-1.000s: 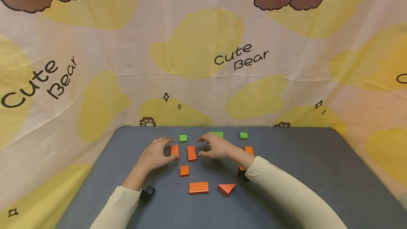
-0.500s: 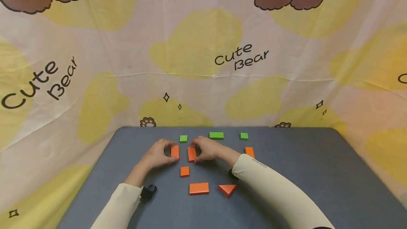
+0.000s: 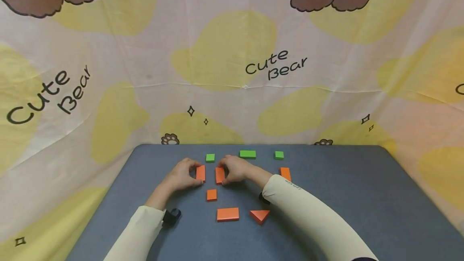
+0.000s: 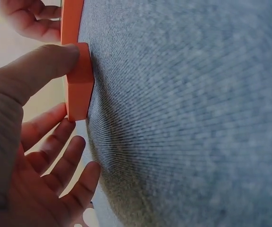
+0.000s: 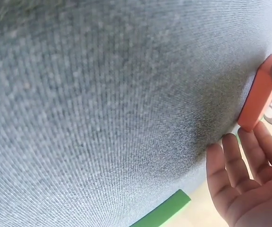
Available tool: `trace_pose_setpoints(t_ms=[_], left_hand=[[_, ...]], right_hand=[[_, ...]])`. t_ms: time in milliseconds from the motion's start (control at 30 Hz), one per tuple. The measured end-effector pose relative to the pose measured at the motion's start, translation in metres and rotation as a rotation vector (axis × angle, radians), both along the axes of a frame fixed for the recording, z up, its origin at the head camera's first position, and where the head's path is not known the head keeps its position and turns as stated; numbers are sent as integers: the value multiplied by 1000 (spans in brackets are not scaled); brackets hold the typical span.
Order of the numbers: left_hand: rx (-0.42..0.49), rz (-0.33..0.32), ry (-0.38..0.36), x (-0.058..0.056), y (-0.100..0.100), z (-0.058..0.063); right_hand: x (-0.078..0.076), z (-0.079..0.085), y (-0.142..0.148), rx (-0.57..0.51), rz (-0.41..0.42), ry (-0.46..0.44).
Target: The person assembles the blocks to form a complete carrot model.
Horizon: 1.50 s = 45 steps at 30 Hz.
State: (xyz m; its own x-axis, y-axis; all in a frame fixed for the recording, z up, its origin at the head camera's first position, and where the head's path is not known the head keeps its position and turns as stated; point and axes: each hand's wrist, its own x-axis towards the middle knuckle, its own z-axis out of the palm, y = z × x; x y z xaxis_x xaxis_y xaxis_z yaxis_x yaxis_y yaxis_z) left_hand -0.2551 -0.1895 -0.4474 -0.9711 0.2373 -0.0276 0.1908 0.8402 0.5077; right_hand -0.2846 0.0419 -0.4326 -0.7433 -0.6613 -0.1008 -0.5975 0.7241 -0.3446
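Note:
Two red-orange rectangular blocks lie side by side toward the back of the table, a small gap between them. My left hand (image 3: 182, 175) pinches the left block (image 3: 201, 173) by its two ends, thumb at the near end and fingers at the far end. In the left wrist view the thumb presses on an edge of that block (image 4: 78, 97). The right block (image 3: 219, 175) is pinched the same way by my right hand (image 3: 236, 168). The right wrist view shows this block (image 5: 258, 100) between thumb and fingertips, close against the table cloth.
Nearer lie an orange square block (image 3: 212, 195), an orange rectangular block (image 3: 228, 214) and a red triangular block (image 3: 259, 216). Behind are two green squares (image 3: 210, 158) and a green rectangular block (image 3: 248, 154). Another orange block (image 3: 285, 173) sits beyond my right forearm. A printed curtain (image 3: 232, 112) backs the table.
My right hand has moved left from beside the right block and taken hold of it, uncovering the green rectangular block behind. My left hand's fingers have closed in on the left block.

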Motion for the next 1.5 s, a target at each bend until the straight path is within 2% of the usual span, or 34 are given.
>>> trace_pose_setpoints(t_ms=[267, 633, 833, 967, 1267, 1500], left_hand=[[23, -9, -3, -5, 3, -5], [31, -43, 19, -7, -4, -3], [24, -52, 21, -7, -1, -2], [24, -66, 9, -6, 11, 2], [26, -121, -11, -10, 57, 10], [18, -160, -35, -14, 81, 7]], right_hand=[[0, -3, 16, -14, -28, -6], [2, 4, 58, -28, -77, -35], [4, 4, 69, -35, -89, -48], [5, 4, 72, -31, -101, -61], [3, 4, 71, -12, -139, -72], [3, 3, 70, -25, -148, -73]])
